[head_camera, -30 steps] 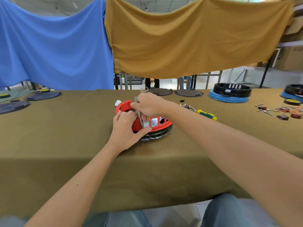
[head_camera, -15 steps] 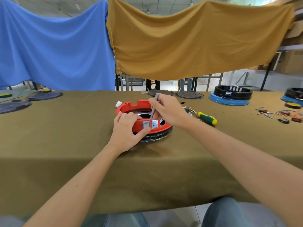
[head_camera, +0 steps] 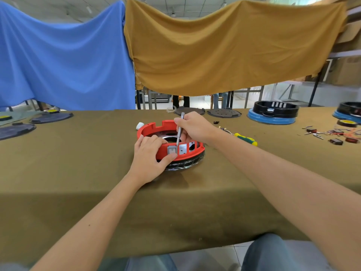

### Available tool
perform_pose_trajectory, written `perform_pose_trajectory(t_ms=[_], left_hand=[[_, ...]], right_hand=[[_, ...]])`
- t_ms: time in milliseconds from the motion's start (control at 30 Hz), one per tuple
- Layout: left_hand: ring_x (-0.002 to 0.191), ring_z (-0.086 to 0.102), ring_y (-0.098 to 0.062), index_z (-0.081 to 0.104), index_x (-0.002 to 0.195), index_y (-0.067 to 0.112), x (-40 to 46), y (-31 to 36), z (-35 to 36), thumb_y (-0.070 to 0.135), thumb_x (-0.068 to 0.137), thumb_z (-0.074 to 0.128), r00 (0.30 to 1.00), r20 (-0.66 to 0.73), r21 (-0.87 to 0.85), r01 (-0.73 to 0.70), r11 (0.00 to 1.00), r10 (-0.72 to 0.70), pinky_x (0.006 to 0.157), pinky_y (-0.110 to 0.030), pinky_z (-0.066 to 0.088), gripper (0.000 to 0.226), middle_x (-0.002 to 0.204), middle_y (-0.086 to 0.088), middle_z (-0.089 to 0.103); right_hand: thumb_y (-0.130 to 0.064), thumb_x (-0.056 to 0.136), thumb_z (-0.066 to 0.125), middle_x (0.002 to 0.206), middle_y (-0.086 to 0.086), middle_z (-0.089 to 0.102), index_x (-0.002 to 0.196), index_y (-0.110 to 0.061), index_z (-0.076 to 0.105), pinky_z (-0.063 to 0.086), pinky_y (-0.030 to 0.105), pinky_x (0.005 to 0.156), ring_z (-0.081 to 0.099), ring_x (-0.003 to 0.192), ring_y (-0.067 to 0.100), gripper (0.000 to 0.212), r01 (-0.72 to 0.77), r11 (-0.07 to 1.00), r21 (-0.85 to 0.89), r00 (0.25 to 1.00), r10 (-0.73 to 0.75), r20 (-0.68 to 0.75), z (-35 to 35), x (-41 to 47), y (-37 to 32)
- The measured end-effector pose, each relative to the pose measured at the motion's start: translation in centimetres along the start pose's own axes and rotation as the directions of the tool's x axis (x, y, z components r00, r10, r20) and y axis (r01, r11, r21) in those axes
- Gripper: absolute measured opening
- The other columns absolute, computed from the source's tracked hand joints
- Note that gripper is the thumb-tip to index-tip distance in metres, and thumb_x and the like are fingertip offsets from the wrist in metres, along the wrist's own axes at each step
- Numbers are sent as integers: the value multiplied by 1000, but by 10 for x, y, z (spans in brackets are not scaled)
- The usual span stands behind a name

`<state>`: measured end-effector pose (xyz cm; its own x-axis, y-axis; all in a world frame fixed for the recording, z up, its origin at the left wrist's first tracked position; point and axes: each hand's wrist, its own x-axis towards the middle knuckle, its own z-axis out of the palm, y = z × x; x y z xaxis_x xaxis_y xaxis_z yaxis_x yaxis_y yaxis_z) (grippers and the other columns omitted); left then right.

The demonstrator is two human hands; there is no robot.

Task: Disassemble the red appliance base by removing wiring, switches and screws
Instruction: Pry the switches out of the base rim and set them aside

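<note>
Currently right hand [head_camera: 192,127] pinches one grey tool [head_camera: 180,128], tip just above the grey switch [head_camera: 172,150]; left hand [head_camera: 151,155] fingers curled gripping one red base [head_camera: 190,152], thumb under switch.

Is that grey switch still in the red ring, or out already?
Still in: the grey switch sits in the red base wall, the right hand holding a tool tip by it.

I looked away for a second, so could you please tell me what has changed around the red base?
The right hand drew back from over the front wall toward the far right, tilting the grey tool more upright, tip by the grey switch. The left hand stayed gripping the red base, thumb under the switch.
</note>
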<state>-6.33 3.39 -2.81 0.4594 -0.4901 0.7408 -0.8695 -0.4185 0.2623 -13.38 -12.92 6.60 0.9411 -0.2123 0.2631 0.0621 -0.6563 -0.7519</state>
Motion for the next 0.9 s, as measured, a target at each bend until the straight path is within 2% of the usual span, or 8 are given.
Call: perform_pose_trajectory(t_ms=[167, 367, 467, 533, 600, 733, 767, 900], left_hand=[[98, 47, -11, 63, 103, 17, 0, 0, 0, 66, 81, 44, 1000, -6, -7, -10, 1000, 10, 113, -46, 25, 57, 95, 9, 55], [98, 46, -10, 62, 103, 17, -1, -1, 1, 65, 81, 44, 1000, -9, -3, -12, 1000, 12, 114, -46, 24, 55, 95, 9, 54], [100, 47, -12, 62, 105, 17, 0, 0, 0, 64, 81, 43, 1000, 1, -8, -10, 1000, 10, 113, -47, 24, 56, 96, 10, 53], [99, 44, -9, 62, 105, 17, 0, 0, -1, 64, 82, 43, 1000, 7, -11, -5, 1000, 5, 113, -48, 25, 56, 96, 11, 53], [98, 44, -8, 62, 104, 18, 0, 0, -1, 64, 82, 44, 1000, 8, -16, -7, 1000, 7, 113, -47, 26, 55, 96, 11, 54], [95, 45, -7, 63, 101, 20, -1, 1, 0, 67, 81, 45, 1000, -6, 14, -5, 1000, 6, 113, -45, 25, 53, 92, 13, 54], [94, 45, -7, 62, 100, 21, -1, 1, 0, 68, 81, 45, 1000, -10, 37, 2, 999, -1, 113, -43, 25, 53, 91, 13, 54], [92, 51, -13, 61, 97, 24, 1, 11, 5, 70, 84, 51, 996, -25, 203, 89, 975, -86, 105, -37, 27, 49, 90, 12, 56]], right_hand=[[-33, 105, 45, 66, 4, 67, 81, -15, 57, 55, 29, 61, 64, 57, 13, 32, 164, 983, -84, 976, -174, -127, 10, -14, 6], [-32, 105, 44, 59, 5, 63, 86, -3, 61, 55, 41, 67, 60, 58, 20, 38, 56, 997, -47, 997, -58, -46, 9, -9, 2], [-30, 105, 44, 58, 5, 59, 79, -6, 60, 51, 38, 66, 56, 59, 21, 40, -1, 999, -44, 1000, 0, -18, 9, -4, -1], [-29, 105, 44, 57, 3, 57, 74, -8, 57, 47, 30, 60, 53, 52, 14, 40, 5, 997, -77, 1000, -6, -19, 10, -4, -3], [-29, 105, 44, 58, 3, 56, 76, -7, 56, 42, 24, 52, 48, 43, 7, 38, 57, 994, -95, 995, -64, -76, 12, -9, -2], [-28, 104, 47, 60, 4, 58, 85, -2, 61, 42, 21, 51, 51, 47, 9, 35, 215, 963, 163, 938, -157, -307, 13, -30, 9], [-27, 105, 47, 58, 1, 59, 86, -5, 60, 43, 20, 51, 51, 46, 8, 32, 255, 951, 173, 919, -182, -350, 11, -36, 13], [-30, 105, 45, 64, 3, 64, 93, -14, 56, 50, 33, 64, 60, 60, 17, 23, 259, 966, 19, 892, -231, -388, 12, -53, 35]])
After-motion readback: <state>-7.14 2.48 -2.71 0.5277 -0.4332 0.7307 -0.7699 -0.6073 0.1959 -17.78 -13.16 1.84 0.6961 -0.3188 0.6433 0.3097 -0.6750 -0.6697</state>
